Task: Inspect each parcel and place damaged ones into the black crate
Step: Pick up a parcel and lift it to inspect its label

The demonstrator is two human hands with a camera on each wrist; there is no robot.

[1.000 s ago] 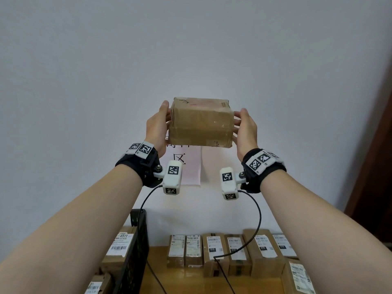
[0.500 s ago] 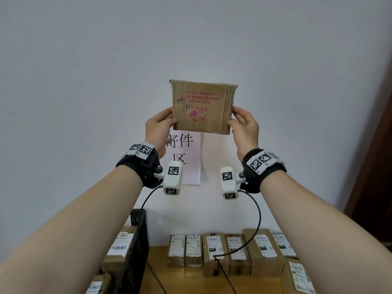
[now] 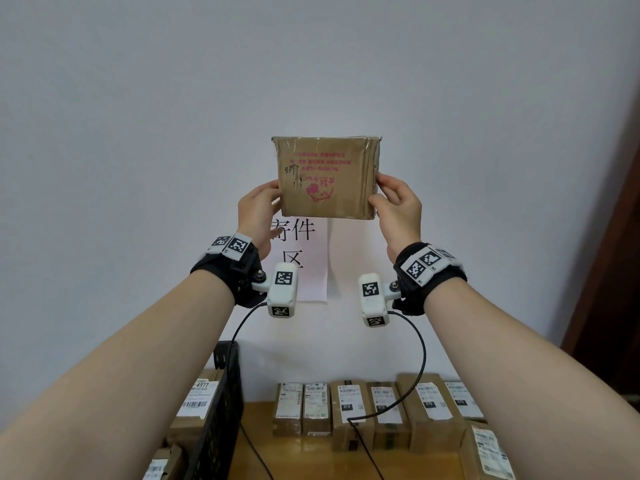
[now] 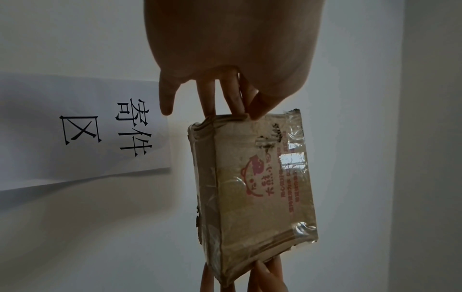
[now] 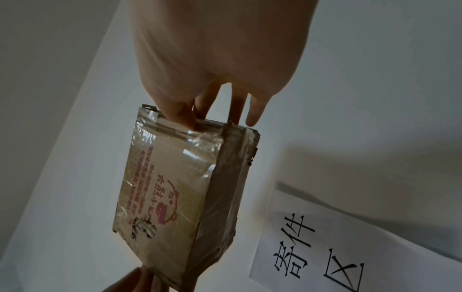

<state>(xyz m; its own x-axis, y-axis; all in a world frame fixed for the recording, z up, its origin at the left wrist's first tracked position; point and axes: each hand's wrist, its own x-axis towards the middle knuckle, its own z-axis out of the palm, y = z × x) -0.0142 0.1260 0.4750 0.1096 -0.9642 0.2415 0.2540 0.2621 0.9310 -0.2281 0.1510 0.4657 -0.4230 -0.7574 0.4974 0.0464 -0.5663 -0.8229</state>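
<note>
A taped cardboard parcel (image 3: 327, 178) is held up before the wall, pinched at its side edges by the left hand (image 3: 257, 216) and the right hand (image 3: 398, 209), thumbs in front. Its far face is hidden. Below the grip, the black crate (image 3: 221, 410), cut off by the frame, holds labelled parcels (image 3: 197, 403).

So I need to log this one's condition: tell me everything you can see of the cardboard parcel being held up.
The cardboard parcel is a brown box wrapped in glossy clear tape, with pink print and a cartoon logo that appear upside down in the head view. A scuffed, torn-looking dark patch sits beside the logo, and the edges look frayed. It is held up in front of the white wall, broad face toward the person, the left hand and right hand pinching its opposite sides.
</note>
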